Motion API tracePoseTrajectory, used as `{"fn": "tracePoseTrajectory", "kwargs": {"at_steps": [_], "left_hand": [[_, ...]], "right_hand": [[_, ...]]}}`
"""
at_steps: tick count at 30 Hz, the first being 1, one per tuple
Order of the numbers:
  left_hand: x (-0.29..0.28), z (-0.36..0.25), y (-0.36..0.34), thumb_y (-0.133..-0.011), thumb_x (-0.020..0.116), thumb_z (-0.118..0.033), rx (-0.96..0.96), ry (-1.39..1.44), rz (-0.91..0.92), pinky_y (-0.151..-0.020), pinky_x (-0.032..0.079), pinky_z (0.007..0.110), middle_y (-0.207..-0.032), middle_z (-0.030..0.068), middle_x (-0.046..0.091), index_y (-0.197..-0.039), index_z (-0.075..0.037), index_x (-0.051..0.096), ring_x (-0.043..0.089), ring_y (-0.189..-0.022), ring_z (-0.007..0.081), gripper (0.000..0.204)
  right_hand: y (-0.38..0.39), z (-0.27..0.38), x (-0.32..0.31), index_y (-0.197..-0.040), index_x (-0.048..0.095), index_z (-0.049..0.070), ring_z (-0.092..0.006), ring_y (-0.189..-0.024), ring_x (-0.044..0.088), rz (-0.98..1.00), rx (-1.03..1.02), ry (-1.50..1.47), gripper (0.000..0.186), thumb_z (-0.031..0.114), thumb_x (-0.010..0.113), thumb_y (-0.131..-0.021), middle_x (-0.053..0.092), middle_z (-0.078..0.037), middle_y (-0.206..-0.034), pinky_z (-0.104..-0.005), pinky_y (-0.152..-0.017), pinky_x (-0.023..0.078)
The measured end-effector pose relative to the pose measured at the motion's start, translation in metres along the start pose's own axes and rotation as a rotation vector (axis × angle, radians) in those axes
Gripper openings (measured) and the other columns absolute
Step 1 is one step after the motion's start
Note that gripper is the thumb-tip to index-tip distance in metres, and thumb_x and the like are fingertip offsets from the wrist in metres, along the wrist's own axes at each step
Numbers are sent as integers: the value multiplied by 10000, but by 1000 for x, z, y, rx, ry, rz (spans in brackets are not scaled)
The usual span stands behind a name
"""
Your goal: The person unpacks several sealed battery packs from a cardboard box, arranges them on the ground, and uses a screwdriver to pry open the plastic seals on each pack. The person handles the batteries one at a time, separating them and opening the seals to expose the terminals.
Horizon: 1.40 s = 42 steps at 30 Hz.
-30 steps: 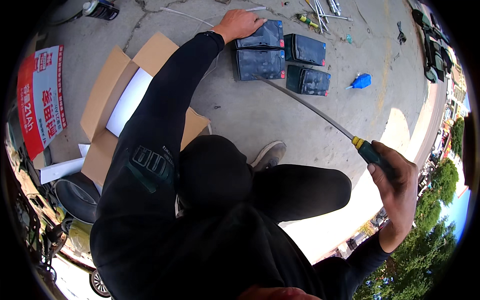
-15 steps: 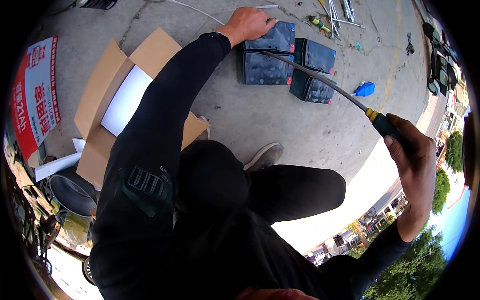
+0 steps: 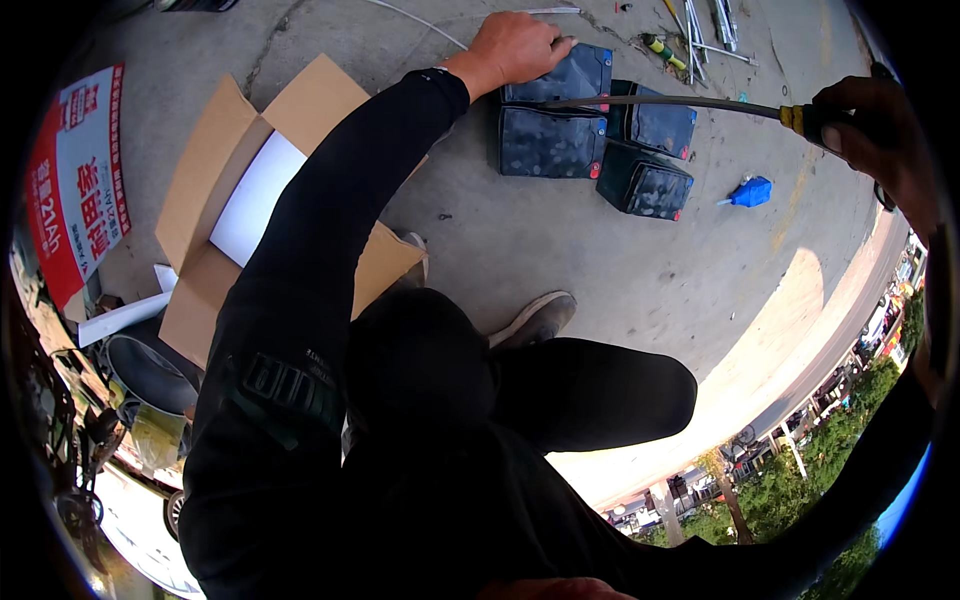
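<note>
My left hand (image 3: pixel 512 48) grips the upper edge of the back left battery (image 3: pixel 572 76), a black block, its fingers bent over the top. In my right hand (image 3: pixel 880 118), at the far right, is a long screwdriver (image 3: pixel 700 101) with a dark handle and a yellow collar. Its shaft runs nearly level to the left, and the tip reaches the seam between that battery and the front left battery (image 3: pixel 552 142). Two more black batteries, the back right battery (image 3: pixel 658 122) and the front right battery (image 3: pixel 648 187), stand close on the right. Red and blue terminals show at their corners.
An open cardboard box (image 3: pixel 195 205) with white lining stands left, beside a red and white printed panel (image 3: pixel 80 185). A blue item (image 3: pixel 750 191) lies right of the batteries. Metal rods (image 3: pixel 692 40) and a green-yellow screwdriver handle (image 3: pixel 662 50) lie at the back. My shoe (image 3: pixel 540 318) is nearer.
My right hand has moved up and to the right, bringing the screwdriver from a steep slant to nearly level. My left hand stays on the back left battery.
</note>
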<state>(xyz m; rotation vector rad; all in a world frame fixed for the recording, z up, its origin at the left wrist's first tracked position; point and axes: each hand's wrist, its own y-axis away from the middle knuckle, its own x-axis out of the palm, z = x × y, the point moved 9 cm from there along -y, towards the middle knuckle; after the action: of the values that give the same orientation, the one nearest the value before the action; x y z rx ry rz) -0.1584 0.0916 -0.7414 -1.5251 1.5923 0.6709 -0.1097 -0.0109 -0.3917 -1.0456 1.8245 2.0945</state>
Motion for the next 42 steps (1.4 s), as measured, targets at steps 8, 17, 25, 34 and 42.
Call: {"fn": "tracePoseTrajectory", "kwargs": {"at_steps": [8, 17, 25, 34, 42], "left_hand": [[-5, 17, 14, -991, 550, -457, -11, -30, -35, -611, 562, 462, -735, 114, 723, -918, -180, 799, 691, -665, 330, 380], [-3, 17, 5, -1006, 506, -479, -18, -20, 10, -672, 571, 474, -806, 134, 740, -942, -175, 803, 703, -738, 355, 430], [-9, 24, 8, -1017, 491, -479, -9, -30, 23, -744, 565, 492, -870, 147, 745, -1003, -181, 799, 697, -795, 376, 429], [-9, 25, 12, -1012, 494, -465, -22, -17, 53, -762, 561, 498, -884, 154, 743, -973, -154, 796, 698, -821, 376, 435], [-15, 23, 11, -1008, 495, -448, -43, 41, 55, -733, 560, 502, -863, 172, 739, -929, -118, 796, 699, -800, 389, 453]], "right_hand": [[94, -34, 142, -1190, 712, -17, -193, -628, 689, -405, 43, -216, 329, 115, 767, -894, 725, -134, -816, -314, -579, 514], [144, -2, 253, -1265, 693, 63, -289, -626, 678, -540, 73, -19, 415, 194, 780, -881, 679, -103, -829, -380, -560, 527], [117, 18, 148, -1206, 714, 7, -262, -633, 681, -473, -33, -90, 358, 149, 774, -883, 721, -158, -851, -360, -590, 506], [98, 24, 122, -1148, 714, -36, -235, -574, 641, -398, -59, -108, 319, 135, 775, -885, 692, -188, -732, -338, -580, 483], [93, 39, 89, -1153, 730, -40, -159, -588, 631, -380, -76, -138, 321, 153, 771, -899, 729, -155, -764, -310, -579, 480]]}}
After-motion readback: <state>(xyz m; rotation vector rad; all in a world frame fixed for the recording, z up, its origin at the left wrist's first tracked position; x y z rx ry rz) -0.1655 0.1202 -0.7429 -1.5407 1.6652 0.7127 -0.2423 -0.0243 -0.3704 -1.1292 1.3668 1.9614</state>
